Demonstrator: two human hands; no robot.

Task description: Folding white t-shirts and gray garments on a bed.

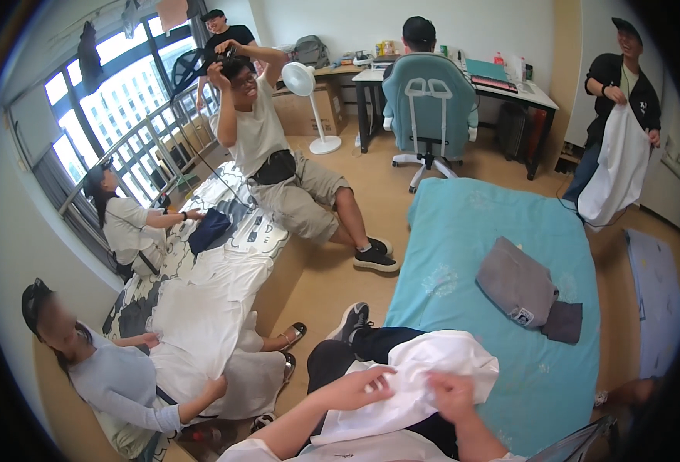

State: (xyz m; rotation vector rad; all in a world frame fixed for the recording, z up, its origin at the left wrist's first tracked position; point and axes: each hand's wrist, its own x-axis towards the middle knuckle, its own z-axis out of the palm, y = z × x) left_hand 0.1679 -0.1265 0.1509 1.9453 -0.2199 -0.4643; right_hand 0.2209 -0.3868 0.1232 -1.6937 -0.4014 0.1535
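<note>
A rumpled white cloth [463,358], perhaps a garment, lies across my lap and reaches over the edge of the turquoise bed. Over its left part hovers my left hand [361,387], its fingers loosely stretched and apart, with nothing visible in them. My right hand [451,396] is curled in front of the cloth's right part and blurred by motion. Its fingers look closed, but whatever they hold is hidden. Farther off on the bed, a folded grey-brown garment [515,281] lies with a part of it spread to the right.
The turquoise bed [440,239] stands ahead and right. On the left, a patterned bed [201,204] holds people, a white cloth [201,308] and a dark blue bundle [209,231]. A person [629,100] at far right holds white cloth. Beyond stand a fan [313,108] and chair [431,115].
</note>
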